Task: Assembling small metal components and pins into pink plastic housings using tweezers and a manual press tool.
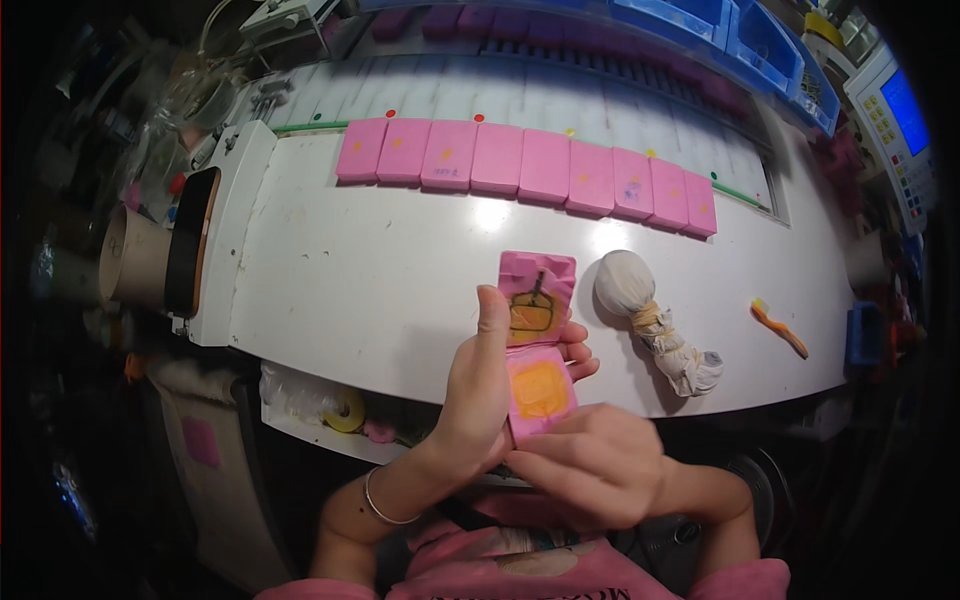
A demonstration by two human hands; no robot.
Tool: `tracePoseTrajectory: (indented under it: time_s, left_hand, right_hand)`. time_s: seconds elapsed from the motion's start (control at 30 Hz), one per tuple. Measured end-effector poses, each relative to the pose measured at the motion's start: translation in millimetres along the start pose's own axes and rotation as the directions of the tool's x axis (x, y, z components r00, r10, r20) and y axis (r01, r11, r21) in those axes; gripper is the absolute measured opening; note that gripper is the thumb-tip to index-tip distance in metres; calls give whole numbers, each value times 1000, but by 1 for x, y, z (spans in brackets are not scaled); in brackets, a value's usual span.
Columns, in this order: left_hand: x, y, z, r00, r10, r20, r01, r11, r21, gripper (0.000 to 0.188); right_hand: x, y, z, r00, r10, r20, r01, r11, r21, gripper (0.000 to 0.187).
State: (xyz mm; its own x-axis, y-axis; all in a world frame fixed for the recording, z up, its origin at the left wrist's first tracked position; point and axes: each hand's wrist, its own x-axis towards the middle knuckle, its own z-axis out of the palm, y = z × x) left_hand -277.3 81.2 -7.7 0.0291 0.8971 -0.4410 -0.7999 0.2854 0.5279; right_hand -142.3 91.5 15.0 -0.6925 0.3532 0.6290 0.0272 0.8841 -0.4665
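Observation:
My left hand [478,385] is wrapped around a pink rubber mold [508,270] that lies opened out in two halves, its thumb pointing up along the left edge. The upper half shows a dark-lined shape on a yellowish patch. On the lower half is a raised-looking orange square. Fingers of my right hand [600,465] are closed at the bottom edge of the lower half; their tips are partly hidden. Right of the mold, on the white table, lies a cloth pouch [625,283] bound with rubber bands. Farther right is an orange toothbrush [780,328].
Several closed pink blocks [545,165] stand in a curved row across the white table [340,260]. Behind them runs a green strip [740,190] with coloured dots. A phone [192,240] leans at the left beside a cardboard tube [135,255]. Blue bins [770,55] hang at the back right.

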Motion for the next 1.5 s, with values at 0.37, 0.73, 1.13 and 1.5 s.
tracePoseTrajectory:
  time_s: [0.37,0.73,1.13,1.5]
  left_hand:
    - [-15,8,-3,996,28,88,-60,919,391,65]
    - [-19,13,-3,993,35,115,-88,862,500,58]
    - [-14,17,-5,983,82,164,-157,835,528,59]
    - [-12,13,-5,986,32,165,-110,862,494,59]
  right_hand:
    - [33,25,-12,791,606,-84,-576,784,233,18]
    - [38,25,-13,585,806,94,-753,497,431,14]
    - [37,35,-20,580,799,160,-733,427,529,7]
    - [37,37,-29,548,777,310,-770,324,550,9]
